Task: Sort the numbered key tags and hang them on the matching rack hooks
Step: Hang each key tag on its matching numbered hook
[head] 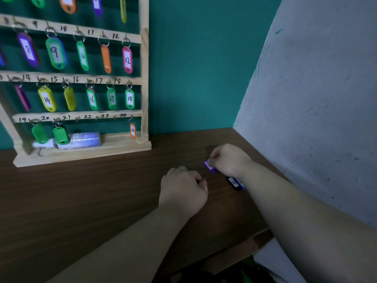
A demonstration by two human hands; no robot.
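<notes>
Two hands down on the table (102,190), right of the rack (144,78)
left hand (181,190) curled round an orange tag (206,186), right hand (229,160) pinching a purple tag (210,166), black tag (234,183) lying by that wrist

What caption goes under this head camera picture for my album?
Sorting time: right hand pinches a purple tag, left hand grips an orange tag, by the rack.

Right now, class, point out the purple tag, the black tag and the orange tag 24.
purple tag (210,167): head view, its exposed end.
black tag (234,183): head view, its white label.
orange tag 24 (132,130): head view, its label.
</notes>
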